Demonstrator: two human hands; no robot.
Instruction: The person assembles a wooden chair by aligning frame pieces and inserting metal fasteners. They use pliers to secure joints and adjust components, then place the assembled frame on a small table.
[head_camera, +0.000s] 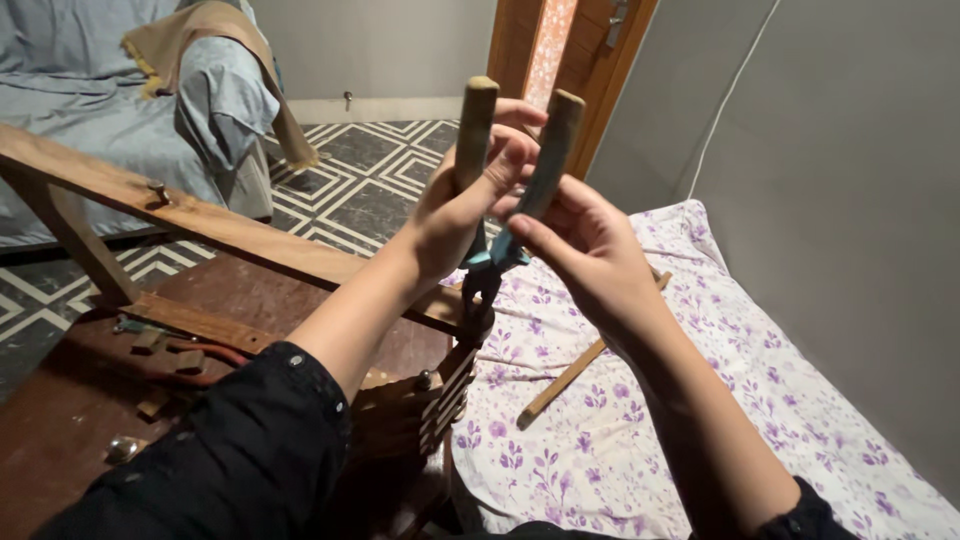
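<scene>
While gripped by left hand (455, 205) and right hand (590, 245) — 2 pincer handles (475, 125).

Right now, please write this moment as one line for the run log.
left hand: grips one pliers handle | right hand: grips other handle | pliers: handles up, head down at wooden frame

Pincer head (480, 285) below left hand (455, 215) partly hidden, grip point too dark to tell, wooden stick (575, 370) under right hand (585, 250) partly covered by forearm.
</scene>
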